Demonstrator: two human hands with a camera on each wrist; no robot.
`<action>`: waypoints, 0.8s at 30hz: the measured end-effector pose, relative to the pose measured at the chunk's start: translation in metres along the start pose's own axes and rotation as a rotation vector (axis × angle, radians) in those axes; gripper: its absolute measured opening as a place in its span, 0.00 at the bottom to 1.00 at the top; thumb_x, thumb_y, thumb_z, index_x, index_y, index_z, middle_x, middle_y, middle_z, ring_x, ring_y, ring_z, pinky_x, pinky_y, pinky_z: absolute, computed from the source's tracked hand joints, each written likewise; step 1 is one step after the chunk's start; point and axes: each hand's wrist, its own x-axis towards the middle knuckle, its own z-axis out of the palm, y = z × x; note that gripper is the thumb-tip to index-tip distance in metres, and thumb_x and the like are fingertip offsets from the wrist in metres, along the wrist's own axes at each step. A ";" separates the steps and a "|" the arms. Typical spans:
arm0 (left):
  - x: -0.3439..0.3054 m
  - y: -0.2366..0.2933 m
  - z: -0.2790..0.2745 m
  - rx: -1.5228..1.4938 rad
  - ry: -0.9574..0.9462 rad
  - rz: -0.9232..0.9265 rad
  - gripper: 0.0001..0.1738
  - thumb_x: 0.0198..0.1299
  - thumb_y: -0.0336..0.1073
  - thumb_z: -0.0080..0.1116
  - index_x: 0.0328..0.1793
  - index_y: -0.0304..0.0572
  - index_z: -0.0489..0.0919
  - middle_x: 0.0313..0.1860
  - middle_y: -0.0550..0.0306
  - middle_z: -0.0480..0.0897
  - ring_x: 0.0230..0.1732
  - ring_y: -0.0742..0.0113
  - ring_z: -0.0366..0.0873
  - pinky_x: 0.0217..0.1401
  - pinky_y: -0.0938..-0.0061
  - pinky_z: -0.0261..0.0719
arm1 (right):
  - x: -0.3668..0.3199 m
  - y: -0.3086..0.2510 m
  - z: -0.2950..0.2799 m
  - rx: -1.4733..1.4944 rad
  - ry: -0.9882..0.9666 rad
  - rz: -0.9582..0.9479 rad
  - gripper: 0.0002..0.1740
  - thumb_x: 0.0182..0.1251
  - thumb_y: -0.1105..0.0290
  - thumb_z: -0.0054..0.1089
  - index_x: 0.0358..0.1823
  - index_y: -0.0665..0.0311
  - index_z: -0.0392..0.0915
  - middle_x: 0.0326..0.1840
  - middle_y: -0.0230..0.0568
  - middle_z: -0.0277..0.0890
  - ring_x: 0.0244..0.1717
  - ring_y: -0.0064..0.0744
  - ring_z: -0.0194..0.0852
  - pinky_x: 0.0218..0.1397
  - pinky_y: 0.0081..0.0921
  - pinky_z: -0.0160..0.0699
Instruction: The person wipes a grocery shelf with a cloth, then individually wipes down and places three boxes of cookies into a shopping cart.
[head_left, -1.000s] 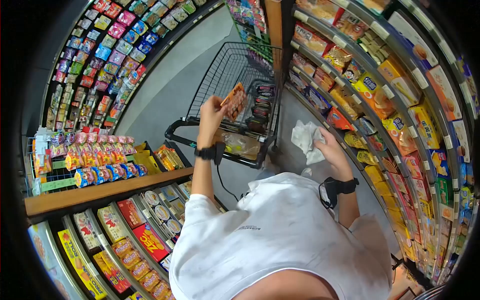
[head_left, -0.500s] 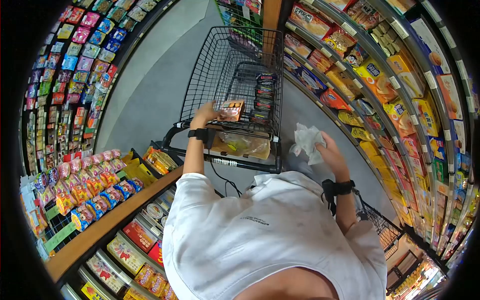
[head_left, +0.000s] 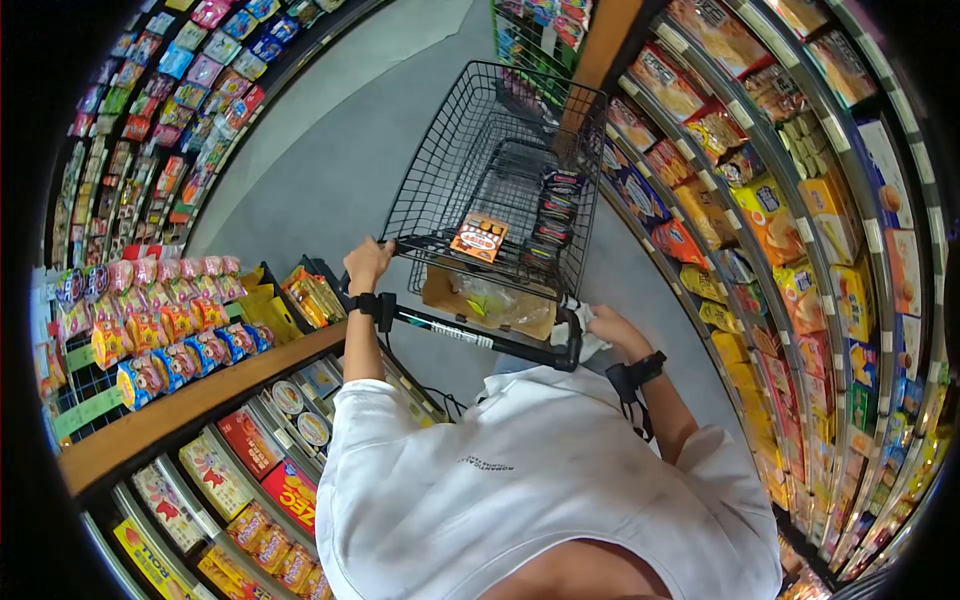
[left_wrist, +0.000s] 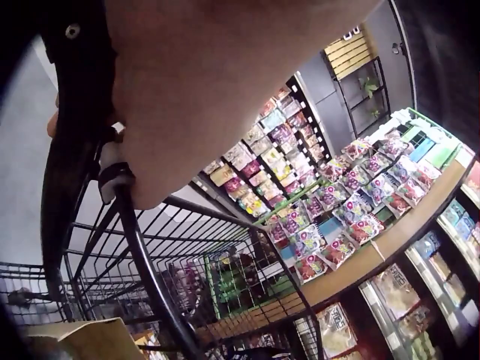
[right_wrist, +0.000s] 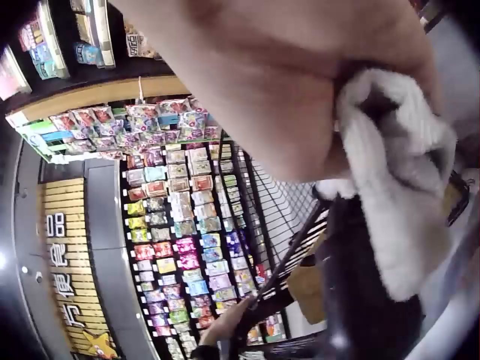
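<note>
The left hand (head_left: 368,262) curls round the left end of the cart handle (head_left: 470,335); the right hand (head_left: 612,328) grips a white cloth (right_wrist: 390,187) against its right end.

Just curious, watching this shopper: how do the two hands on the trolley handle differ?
The left hand grips the black trolley handle bare, at its left end; the right hand holds a crumpled white cloth against its right end. The left hand reaches farther forward than the right hand. Both wear black wrist straps.
</note>
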 end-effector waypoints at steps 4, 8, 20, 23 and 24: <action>-0.022 -0.026 0.003 -0.179 -0.191 -0.011 0.38 0.63 0.64 0.57 0.60 0.32 0.80 0.55 0.31 0.85 0.61 0.38 0.82 0.66 0.54 0.75 | 0.001 0.027 -0.003 0.191 0.051 -0.019 0.16 0.56 0.76 0.54 0.43 0.74 0.86 0.35 0.40 0.85 0.37 0.34 0.84 0.40 0.32 0.79; -0.055 -0.049 0.015 -0.545 -0.313 -0.023 0.42 0.62 0.56 0.65 0.68 0.22 0.72 0.63 0.26 0.80 0.68 0.40 0.77 0.70 0.57 0.72 | -0.011 0.029 -0.003 0.327 0.083 0.007 0.18 0.55 0.76 0.53 0.45 0.75 0.83 0.40 0.42 0.85 0.41 0.33 0.84 0.43 0.31 0.80; -0.091 -0.008 -0.029 -0.928 -0.305 -0.041 0.42 0.66 0.52 0.65 0.74 0.24 0.70 0.62 0.36 0.82 0.60 0.52 0.82 0.65 0.66 0.77 | 0.014 0.002 -0.026 0.513 0.473 -0.302 0.24 0.63 0.77 0.48 0.60 0.76 0.77 0.52 0.45 0.83 0.52 0.32 0.82 0.57 0.28 0.77; -0.098 0.020 -0.044 -0.568 -0.124 0.199 0.36 0.67 0.48 0.64 0.71 0.26 0.73 0.60 0.34 0.83 0.55 0.50 0.85 0.59 0.64 0.80 | -0.004 -0.024 -0.052 0.358 0.739 -0.418 0.26 0.66 0.78 0.53 0.66 0.76 0.74 0.58 0.46 0.82 0.56 0.30 0.80 0.60 0.26 0.75; -0.106 0.038 -0.051 -0.504 -0.033 0.339 0.32 0.68 0.48 0.63 0.68 0.28 0.76 0.59 0.33 0.83 0.55 0.47 0.85 0.59 0.61 0.81 | -0.014 -0.030 -0.060 0.357 0.746 -0.419 0.26 0.66 0.78 0.53 0.66 0.76 0.74 0.58 0.46 0.82 0.56 0.30 0.80 0.60 0.26 0.75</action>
